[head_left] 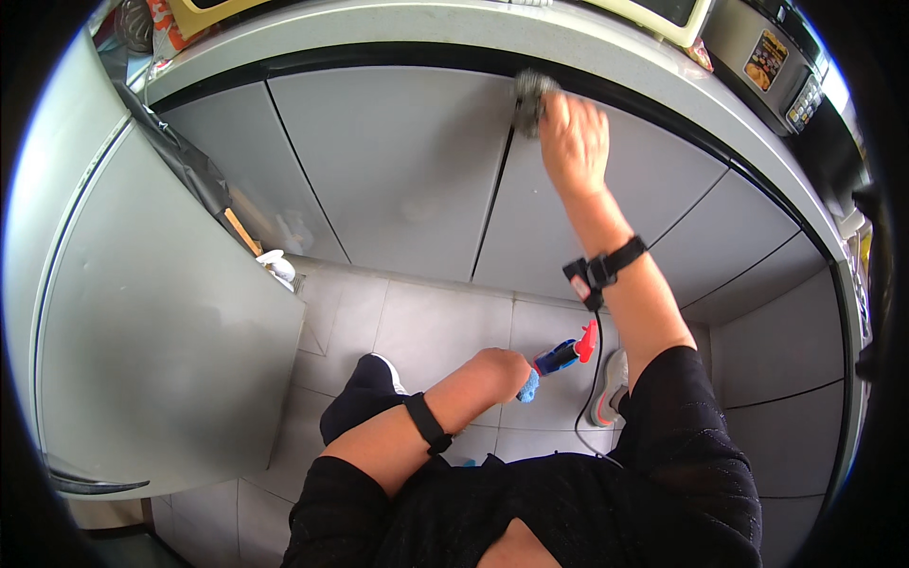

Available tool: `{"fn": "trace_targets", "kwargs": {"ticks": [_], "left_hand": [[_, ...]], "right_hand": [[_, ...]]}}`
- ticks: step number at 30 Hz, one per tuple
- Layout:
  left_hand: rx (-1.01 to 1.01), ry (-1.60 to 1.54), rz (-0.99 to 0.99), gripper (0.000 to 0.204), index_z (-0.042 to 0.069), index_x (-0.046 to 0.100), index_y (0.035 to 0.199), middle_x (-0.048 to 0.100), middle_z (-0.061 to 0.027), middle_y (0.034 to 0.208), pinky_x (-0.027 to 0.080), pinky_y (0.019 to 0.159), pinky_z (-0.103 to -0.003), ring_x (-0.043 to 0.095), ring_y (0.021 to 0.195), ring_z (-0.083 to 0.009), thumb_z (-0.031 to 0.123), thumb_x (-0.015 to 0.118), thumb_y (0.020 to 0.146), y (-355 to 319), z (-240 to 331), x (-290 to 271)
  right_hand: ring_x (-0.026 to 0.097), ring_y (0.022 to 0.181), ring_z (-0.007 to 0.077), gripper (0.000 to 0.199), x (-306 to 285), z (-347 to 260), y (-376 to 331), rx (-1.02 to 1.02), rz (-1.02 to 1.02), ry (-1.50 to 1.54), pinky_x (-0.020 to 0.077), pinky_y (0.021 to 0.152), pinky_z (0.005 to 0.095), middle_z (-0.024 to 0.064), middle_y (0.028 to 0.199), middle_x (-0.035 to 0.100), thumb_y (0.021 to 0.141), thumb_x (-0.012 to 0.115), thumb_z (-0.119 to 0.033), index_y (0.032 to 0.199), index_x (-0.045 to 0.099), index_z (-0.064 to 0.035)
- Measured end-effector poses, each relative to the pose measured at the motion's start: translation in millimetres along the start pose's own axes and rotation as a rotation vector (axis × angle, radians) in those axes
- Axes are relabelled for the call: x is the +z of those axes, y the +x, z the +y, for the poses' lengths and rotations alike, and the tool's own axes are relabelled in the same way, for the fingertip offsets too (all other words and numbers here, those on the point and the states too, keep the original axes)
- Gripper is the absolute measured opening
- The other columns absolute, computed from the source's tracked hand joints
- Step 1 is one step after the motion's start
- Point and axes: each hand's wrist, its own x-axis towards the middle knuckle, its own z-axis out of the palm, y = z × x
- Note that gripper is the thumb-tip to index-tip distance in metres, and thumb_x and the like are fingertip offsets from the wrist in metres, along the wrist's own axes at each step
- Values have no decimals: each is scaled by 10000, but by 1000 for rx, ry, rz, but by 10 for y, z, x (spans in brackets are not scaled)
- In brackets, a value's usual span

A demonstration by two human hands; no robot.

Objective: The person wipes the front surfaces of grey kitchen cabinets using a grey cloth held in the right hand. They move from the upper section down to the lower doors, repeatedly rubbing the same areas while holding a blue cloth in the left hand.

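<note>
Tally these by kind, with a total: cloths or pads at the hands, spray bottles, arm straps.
Cloths or pads: 2 (grey pad at the right hand; blue cloth at the left hand)
Spray bottle: 1
Arm straps: 2 (left strap, right strap)
Total: 5

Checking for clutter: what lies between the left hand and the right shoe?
In the head view: a blue cloth at the left hand, a red-triggered spray bottle, floor tiles and a black cable.

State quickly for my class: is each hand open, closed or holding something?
Left hand: closed, holding a blue cloth; whether also the bottle cannot be told.
Right hand: holding a grey cloth against the cabinet.
</note>
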Motion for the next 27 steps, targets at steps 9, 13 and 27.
{"fn": "trace_targets", "kwargs": {"ticks": [9, 13, 27], "left_hand": [[38, 23, 99, 147, 100, 674, 764, 666, -126, 769, 519, 652, -419, 643, 752, -333, 22, 561, 712, 37, -7, 44], [74, 9, 113, 163, 101, 673, 771, 667, -124, 764, 517, 660, -412, 640, 743, -329, 7, 553, 713, 3, -22, 47], [1, 22, 31, 177, 108, 675, 815, 674, -124, 811, 535, 691, -412, 660, 803, -327, -8, 589, 713, 17, 20, -5]], "right_hand": [[533, 740, 193, 106, 41, -48, -217, -369, -74, 178, 435, 654, 335, 18, 743, 492, 755, 594, -105, 817, 511, -127], [526, 738, 166, 107, -9, -67, -370, -492, -128, 170, 413, 652, 304, -5, 738, 481, 758, 605, -118, 816, 522, -152], [547, 766, 181, 139, 101, -8, -295, -475, -63, 209, 426, 656, 317, 9, 769, 525, 733, 600, -90, 856, 548, -130]]}}
